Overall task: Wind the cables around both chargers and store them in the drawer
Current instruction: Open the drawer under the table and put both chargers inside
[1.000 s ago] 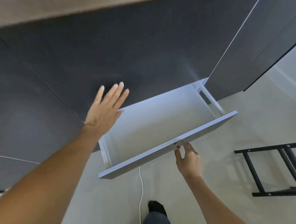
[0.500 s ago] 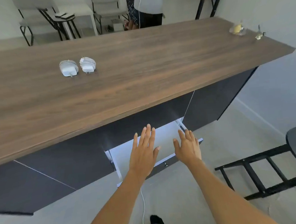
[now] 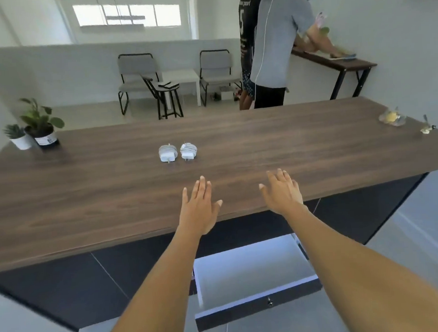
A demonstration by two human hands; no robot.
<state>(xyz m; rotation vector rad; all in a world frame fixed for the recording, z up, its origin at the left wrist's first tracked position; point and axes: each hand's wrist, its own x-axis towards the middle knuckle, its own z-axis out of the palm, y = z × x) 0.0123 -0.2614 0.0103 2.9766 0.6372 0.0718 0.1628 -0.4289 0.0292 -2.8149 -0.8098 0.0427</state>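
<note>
Two white chargers lie side by side on the wooden counter (image 3: 85, 201), each with its cable wound around it: the left charger (image 3: 167, 153) and the right charger (image 3: 188, 151). My left hand (image 3: 198, 206) and my right hand (image 3: 282, 191) hover over the counter's near edge, fingers straight, holding nothing, both short of the chargers. Below the counter a drawer (image 3: 256, 305) with a white inside stands pulled out, and nothing shows in it.
Two potted plants (image 3: 35, 126) stand at the counter's far left. A small glass dish (image 3: 392, 117) and a little figurine (image 3: 427, 128) sit at the far right. Two people (image 3: 269, 45) stand behind the counter by a side table; chairs and a stool stand further back.
My right hand has let go of the drawer front. Both hands rose from the drawer to above the counter's near edge. The view tilted up from the cabinet to the counter and room.
</note>
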